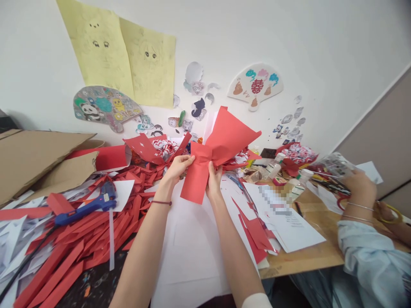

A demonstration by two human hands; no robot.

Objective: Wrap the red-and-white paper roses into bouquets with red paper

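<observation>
Between my two hands is a red paper bouquet wrapper (229, 134), gathered at the middle and flaring out at the upper right. A flat red strip of it hangs down over the white paper (192, 252). My left hand (180, 167) pinches the wrapper's left edge between thumb and fingers. From the right side, my right hand (214, 177) grips it just below the gathered part, thumb in front and fingers partly hidden behind. What the wrapper encloses is mostly hidden; a whitish sheet shows at its upper left edge.
Folded red paper strips (105, 239) heap at the left, with a blue glue gun (86, 207) on them. Finished bouquets (165, 147) stand along the wall. Bottles (300, 182) and a printed sheet (289, 222) lie rightward. A co-worker's hand (361, 188) holds clear plastic.
</observation>
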